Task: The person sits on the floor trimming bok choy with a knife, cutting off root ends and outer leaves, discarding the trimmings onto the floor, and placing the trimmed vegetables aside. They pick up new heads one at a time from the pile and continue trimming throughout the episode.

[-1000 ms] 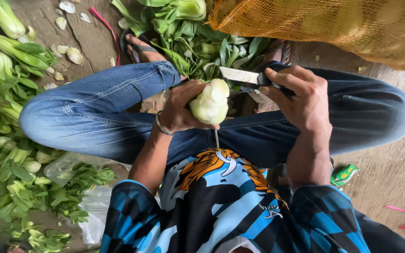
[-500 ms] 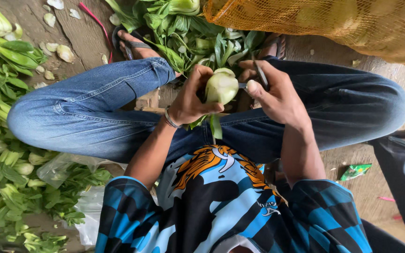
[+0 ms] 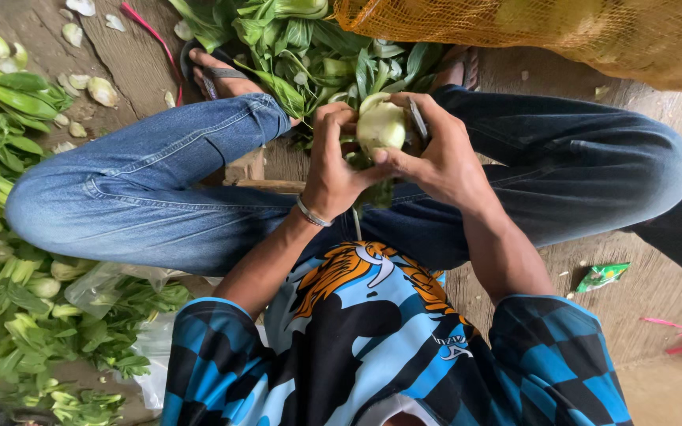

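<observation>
Both hands grip one pale bok choy head [image 3: 380, 125] over the lap: left hand [image 3: 333, 162] wraps its base, right hand [image 3: 436, 154] pinches a knife [image 3: 417, 118] alongside. Trimmed heads [image 3: 9, 91] lie left; an untrimmed pile [image 3: 309, 47] remains beyond.

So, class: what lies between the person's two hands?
In the head view, a pale green bok choy head sits between the left hand and the right hand; both touch it. A knife blade shows at the right fingers.
</observation>
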The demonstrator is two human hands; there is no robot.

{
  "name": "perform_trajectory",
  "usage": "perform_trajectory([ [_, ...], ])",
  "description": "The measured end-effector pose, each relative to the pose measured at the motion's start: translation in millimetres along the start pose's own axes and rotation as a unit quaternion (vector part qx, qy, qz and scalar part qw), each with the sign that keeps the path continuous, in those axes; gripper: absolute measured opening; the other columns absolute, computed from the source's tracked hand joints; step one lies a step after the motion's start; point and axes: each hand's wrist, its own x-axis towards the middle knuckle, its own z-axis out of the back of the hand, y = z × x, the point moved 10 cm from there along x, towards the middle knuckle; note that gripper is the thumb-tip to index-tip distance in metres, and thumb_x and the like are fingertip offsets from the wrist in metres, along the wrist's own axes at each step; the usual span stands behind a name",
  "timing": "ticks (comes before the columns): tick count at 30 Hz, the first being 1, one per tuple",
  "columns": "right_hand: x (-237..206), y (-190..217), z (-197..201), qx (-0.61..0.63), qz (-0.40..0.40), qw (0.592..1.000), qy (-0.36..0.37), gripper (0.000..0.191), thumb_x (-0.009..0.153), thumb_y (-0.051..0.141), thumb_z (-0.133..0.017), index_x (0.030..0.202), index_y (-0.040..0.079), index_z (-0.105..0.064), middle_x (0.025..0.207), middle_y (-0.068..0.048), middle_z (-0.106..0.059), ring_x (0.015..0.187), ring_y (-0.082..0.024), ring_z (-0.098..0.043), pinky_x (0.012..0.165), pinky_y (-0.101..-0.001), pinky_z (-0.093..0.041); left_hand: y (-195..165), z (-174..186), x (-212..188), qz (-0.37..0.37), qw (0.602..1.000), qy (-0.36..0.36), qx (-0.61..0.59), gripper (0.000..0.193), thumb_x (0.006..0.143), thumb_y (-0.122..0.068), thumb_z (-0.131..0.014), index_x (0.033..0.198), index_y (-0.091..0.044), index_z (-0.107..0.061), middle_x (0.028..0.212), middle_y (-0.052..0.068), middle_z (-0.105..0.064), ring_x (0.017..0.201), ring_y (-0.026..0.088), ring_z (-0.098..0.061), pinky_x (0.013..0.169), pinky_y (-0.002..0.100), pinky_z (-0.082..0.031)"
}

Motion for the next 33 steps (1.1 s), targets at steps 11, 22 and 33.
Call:
perform_trajectory([
  [11,-10.2,-13.5,9.0,0.147,-0.07,0.986,0.03,0.059,0.087,0.035,-0.085,0.126,-0.005,-0.066,0.098,-0.002,-0.071,0.082,-0.008,-0.065,0.071,-0.0244,-0.056,-56.3,18.3,29.1,-0.102,0.978,0.174,-0.048,0.046,0.095,-0.038,-0.086,0.119,-0.001,-0.073,0.125,0.01,-0.073,0.122,0.021,-0.067,0.103,0.037,-0.056],
  [22,-11.2,6.6,-2.3,-0.017,0.016,0.99,0.141,0.05,0.085,0.04,-0.081,0.109,-0.003,-0.073,0.086,-0.003,-0.072,0.078,-0.01,-0.065,0.075,-0.0267,-0.053,0.7,47.3,21.1,0.132,0.913,0.189,-0.336,0.036,0.086,-0.039,-0.079,0.082,-0.006,-0.067,0.079,0.007,-0.071,0.076,0.016,-0.069,0.074,0.03,-0.057],
  [33,-7.0,-3.1,4.7,0.02,-0.017,0.999,0.025,0.06,0.095,0.039,-0.079,0.136,-0.003,-0.065,0.09,-0.005,-0.07,0.077,-0.009,-0.06,0.069,-0.0235,-0.05,-26.6,30.8,17.6,-0.081,0.991,0.109,-0.007,0.099,0.096,-0.062,-0.069,0.154,0.007,-0.03,0.145,0.03,-0.05,0.133,0.042,-0.054,0.111,0.046,-0.045],
])
